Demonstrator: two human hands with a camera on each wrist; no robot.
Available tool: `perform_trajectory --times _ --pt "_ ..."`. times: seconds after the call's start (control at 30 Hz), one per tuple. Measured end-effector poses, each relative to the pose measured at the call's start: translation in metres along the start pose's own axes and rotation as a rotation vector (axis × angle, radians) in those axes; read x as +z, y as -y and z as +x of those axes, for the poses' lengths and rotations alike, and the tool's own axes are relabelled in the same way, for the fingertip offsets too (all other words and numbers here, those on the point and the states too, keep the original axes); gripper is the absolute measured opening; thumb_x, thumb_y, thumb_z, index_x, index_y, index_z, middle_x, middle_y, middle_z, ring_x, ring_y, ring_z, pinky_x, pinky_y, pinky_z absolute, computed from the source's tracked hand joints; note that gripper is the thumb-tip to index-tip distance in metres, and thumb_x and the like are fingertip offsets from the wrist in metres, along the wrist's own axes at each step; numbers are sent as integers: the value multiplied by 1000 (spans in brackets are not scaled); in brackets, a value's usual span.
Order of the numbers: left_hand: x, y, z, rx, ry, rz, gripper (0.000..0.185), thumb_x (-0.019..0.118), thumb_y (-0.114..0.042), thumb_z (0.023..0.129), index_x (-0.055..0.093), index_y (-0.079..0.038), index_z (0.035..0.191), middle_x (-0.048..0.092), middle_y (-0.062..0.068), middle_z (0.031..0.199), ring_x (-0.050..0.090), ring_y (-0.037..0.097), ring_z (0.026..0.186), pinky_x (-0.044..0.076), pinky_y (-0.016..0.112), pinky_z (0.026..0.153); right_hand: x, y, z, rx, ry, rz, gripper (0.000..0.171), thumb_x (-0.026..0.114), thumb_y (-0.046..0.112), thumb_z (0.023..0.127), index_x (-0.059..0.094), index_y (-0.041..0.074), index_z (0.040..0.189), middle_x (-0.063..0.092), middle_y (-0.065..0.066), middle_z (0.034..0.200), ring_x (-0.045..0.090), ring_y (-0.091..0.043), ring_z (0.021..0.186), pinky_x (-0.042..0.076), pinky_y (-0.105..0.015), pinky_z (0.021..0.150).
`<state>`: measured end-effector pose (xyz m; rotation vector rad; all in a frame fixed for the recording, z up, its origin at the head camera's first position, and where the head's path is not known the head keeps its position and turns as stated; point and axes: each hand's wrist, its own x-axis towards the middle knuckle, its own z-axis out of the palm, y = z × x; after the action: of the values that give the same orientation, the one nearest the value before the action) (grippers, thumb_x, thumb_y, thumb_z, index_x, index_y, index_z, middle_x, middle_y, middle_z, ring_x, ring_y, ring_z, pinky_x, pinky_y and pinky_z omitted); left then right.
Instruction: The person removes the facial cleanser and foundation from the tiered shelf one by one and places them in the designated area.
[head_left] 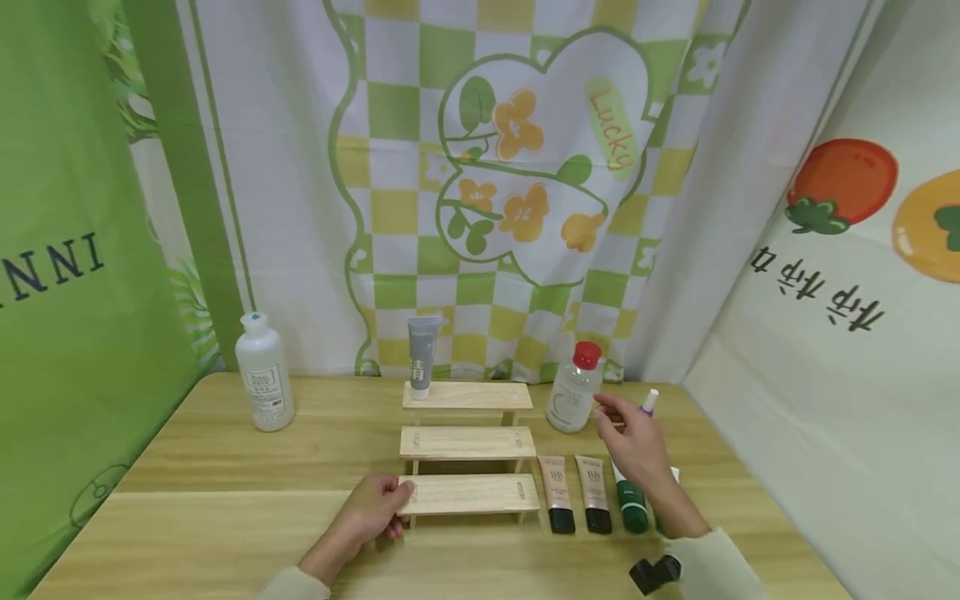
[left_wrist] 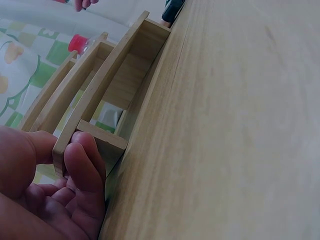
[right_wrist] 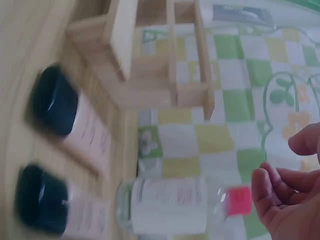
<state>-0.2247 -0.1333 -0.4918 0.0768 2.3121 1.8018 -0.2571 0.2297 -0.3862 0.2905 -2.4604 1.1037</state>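
A wooden three-step stand [head_left: 468,493] sits at the middle of the table. My left hand [head_left: 372,506] grips the left end of its lowest board, with thumb on top and fingers curled underneath in the left wrist view. On the top step a grey tube [head_left: 423,358] stands upright on its cap. Beside the red-capped clear bottle [head_left: 572,398] hovers my right hand [head_left: 636,442], fingers loosely bent and holding nothing; in the right wrist view its fingertips [right_wrist: 261,176] come close to the red cap [right_wrist: 238,200].
Two beige tubes with black caps [head_left: 557,492] lie right of the stand. A green tube [head_left: 633,504] lies beside them, partly under my right arm. Behind that hand is a white-tipped bottle [head_left: 651,400]. A black object [head_left: 655,575] lies near my right sleeve; a white bottle [head_left: 265,375] stands far left.
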Motion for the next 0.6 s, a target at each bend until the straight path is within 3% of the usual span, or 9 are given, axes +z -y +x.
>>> perform_trajectory --times 0.23,0.4,0.6 --pt "-2 2 -2 -3 -12 5 32 56 -26 100 54 -3 77 60 6 66 56 11 49 50 23 47 18 45 16 -36 215 83 44 57 14 99 49 -8 136 65 -20 115 62 -32 107 54 -43 91" --pt "-3 0 -1 1 -9 2 33 56 -26 100 53 -4 76 60 6 66 56 11 50 50 23 47 38 76 27 -80 231 121 46 59 15 97 48 -8 136 65 -19 116 62 -31 108 54 -43 91" --pt "2 2 1 -3 -4 -5 31 56 -24 99 50 -6 74 60 6 66 57 11 49 49 23 46 73 89 31 -97 247 169 47 61 14 96 48 -9 135 64 -20 115 62 -32 107 55 -42 89"
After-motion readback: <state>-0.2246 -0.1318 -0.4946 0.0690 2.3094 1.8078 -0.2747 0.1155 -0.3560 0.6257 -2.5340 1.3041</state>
